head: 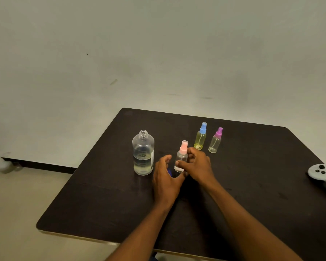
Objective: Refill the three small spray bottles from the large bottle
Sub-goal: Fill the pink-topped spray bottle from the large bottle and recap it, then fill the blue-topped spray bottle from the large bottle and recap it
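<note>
On the dark brown tabletop (94,200), the large clear plastic bottle (143,153) stands furthest left, upright, its neck uncapped, with pale liquid filling roughly the lower half. Just right of it is my left hand (165,178), fingers loosely spread and gripping nothing; a small blue object (170,172) shows beneath it, too hidden to identify. Next is the small clear spray bottle with the pink top (181,159), upright on the table. My right hand (198,166) grips it, thumb across the front and fingers curled behind. Further back stand 2 more upright sprayers, near each other: a yellow-tinted bottle with a blue top (200,137) and a clear bottle with a purple top (215,141). A white handheld controller (322,174) lies at the right edge.
</note>
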